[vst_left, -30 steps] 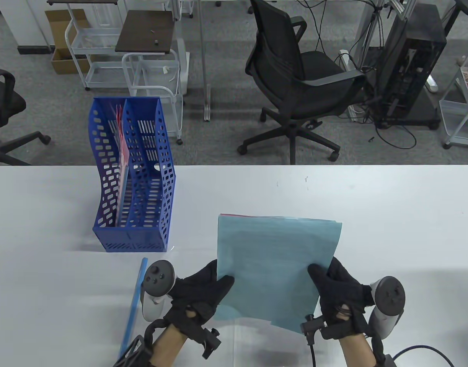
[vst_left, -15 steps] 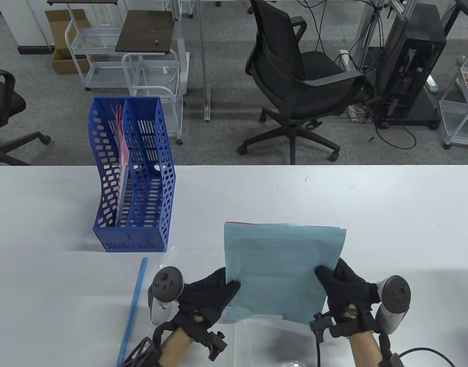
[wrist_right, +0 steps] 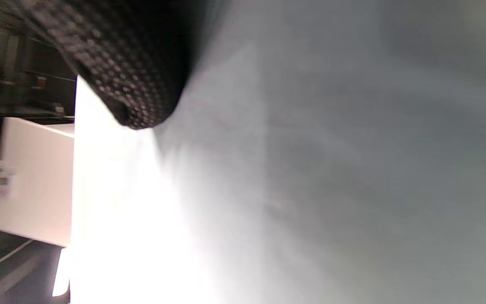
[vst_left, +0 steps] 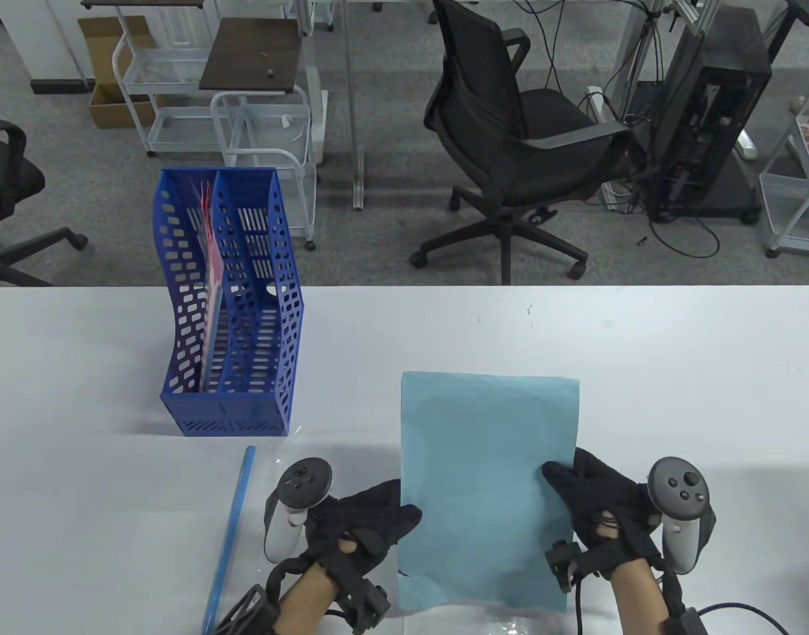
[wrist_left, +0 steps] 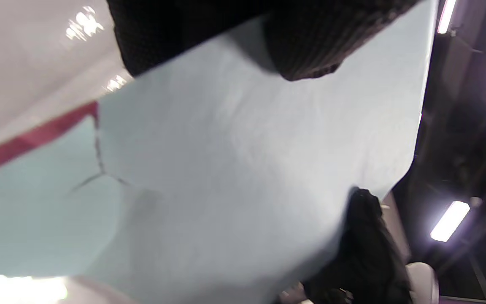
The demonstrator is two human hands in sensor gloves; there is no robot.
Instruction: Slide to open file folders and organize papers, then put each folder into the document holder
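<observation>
A stack of light blue papers [vst_left: 487,476] is held upright near the table's front edge, its bottom edge low over the table. My left hand [vst_left: 394,517] pinches its left edge and my right hand [vst_left: 561,477] pinches its right edge, thumbs on the front. In the left wrist view the papers [wrist_left: 234,169] show a red sheet [wrist_left: 36,141] behind them, under my thumb [wrist_left: 306,55]. The right wrist view shows a thumb [wrist_right: 133,76] on the papers [wrist_right: 331,169]. The blue document holder [vst_left: 258,344] stands at the back left, with a pink folder [vst_left: 209,278] in its left slot.
A blue slide bar [vst_left: 231,529] lies on the table to the left of my left hand. A clear plastic sheet [vst_left: 457,622] lies flat under the papers at the front edge. Office chairs and carts stand on the floor beyond the table.
The papers were tilted with their edges fanned out; now they stand square and aligned, shifted slightly right and lower. Both hands moved right with them.
</observation>
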